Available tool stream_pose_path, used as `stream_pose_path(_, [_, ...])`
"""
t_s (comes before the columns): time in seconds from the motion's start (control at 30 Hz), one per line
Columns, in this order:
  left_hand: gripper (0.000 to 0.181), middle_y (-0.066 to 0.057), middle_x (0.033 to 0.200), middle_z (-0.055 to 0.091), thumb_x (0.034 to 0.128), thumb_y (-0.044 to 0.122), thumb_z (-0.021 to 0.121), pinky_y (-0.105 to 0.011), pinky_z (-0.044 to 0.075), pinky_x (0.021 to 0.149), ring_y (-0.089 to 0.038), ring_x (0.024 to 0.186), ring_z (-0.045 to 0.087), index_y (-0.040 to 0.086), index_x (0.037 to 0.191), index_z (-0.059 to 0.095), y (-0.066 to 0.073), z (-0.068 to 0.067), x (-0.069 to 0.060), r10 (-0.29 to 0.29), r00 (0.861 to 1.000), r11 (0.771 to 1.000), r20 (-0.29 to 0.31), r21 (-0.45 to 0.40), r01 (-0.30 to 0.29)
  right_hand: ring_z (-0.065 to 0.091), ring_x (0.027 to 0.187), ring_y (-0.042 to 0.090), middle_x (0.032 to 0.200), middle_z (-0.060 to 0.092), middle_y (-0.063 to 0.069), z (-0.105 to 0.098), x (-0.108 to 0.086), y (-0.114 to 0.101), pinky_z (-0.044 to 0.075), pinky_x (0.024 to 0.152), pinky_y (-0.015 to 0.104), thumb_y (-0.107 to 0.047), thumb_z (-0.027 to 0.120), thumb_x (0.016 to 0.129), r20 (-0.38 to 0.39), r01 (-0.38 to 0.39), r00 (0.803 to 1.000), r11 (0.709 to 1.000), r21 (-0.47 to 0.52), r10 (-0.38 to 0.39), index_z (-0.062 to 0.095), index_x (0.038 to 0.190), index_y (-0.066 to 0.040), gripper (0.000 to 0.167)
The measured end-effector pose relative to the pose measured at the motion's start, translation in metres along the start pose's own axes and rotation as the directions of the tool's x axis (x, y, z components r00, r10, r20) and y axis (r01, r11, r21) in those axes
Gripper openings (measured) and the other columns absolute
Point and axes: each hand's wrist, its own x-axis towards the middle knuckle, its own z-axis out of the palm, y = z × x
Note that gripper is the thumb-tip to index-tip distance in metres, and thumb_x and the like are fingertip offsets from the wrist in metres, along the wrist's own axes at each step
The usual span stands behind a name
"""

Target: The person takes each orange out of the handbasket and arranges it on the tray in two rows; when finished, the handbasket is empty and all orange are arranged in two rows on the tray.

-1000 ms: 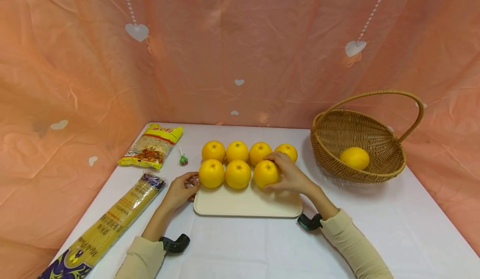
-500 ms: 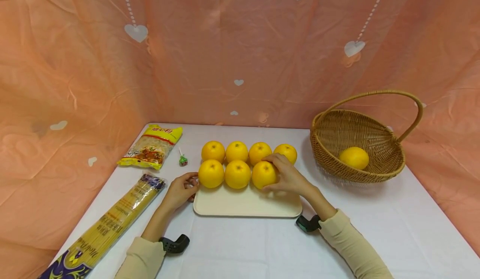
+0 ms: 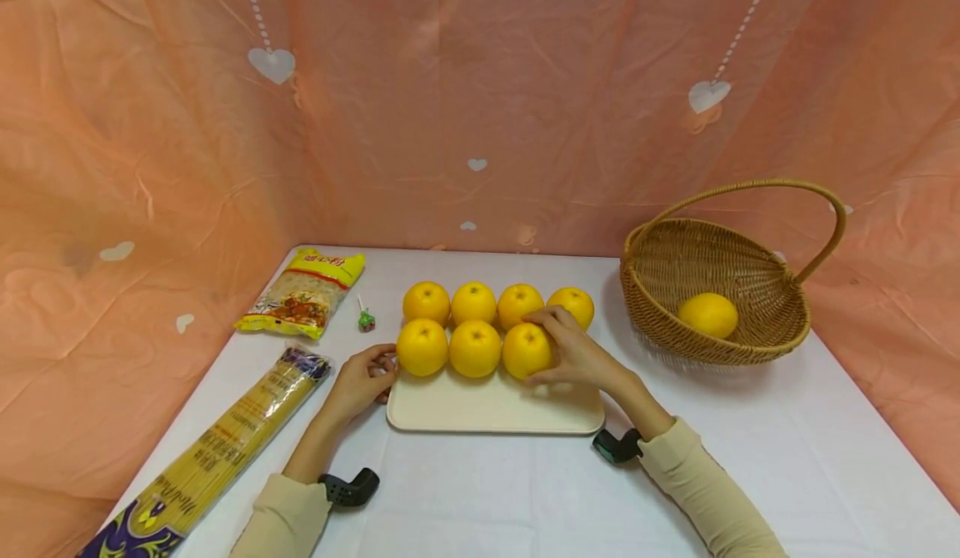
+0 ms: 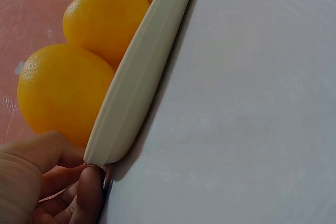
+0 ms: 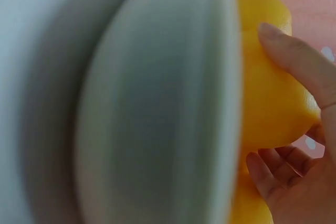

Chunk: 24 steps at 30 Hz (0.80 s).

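Note:
A cream tray [image 3: 495, 412] bears two rows of oranges, three in front and several behind. My right hand [image 3: 576, 354] holds the rightmost orange [image 3: 527, 351] of the front row, thumb at its near side and fingers round its far right. That orange sits beside the middle orange [image 3: 476, 349]. In the right wrist view the tray's blurred side hides part of the held orange [image 5: 278, 93]. My left hand [image 3: 360, 384] pinches the tray's left edge, close to the front-left orange [image 3: 422, 348]; the left wrist view has the fingertips at the tray rim [image 4: 128, 98].
A wicker basket [image 3: 652, 324] with a tall handle stands at the right, one orange [image 3: 708, 316] inside. On the left lie a yellow food bag [image 3: 306, 293], a small lollipop [image 3: 367, 320] and a long pack of noodles [image 3: 217, 449]. A pink curtain [image 3: 450, 108] hangs behind.
My right hand and the orange in it have shifted slightly left, toward the middle orange of the front row. The left hand has stayed at the tray's edge.

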Motion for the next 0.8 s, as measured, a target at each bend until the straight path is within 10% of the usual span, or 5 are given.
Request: stream_pose_path(0.8, [0.041, -0.012, 0.087, 0.056, 0.0844, -0.001, 0.059, -0.023, 0.050, 0.047, -0.013, 0.058, 0.052, -0.006, 0.124, 0.052, -0.0006, 0.0008, 0.0011, 0.006, 1.000, 1.000, -0.001, -0.018, -0.006, 0.044, 0.116, 0.023, 0.125, 0.044, 0.008, -0.0029, -0.0018, 0.0017, 0.040, 0.099, 0.048, -0.033, 0.083, 0.068, 0.027, -0.021, 0.999, 0.999, 0.041, 0.020, 0.041, 0.135, -0.011, 0.082])
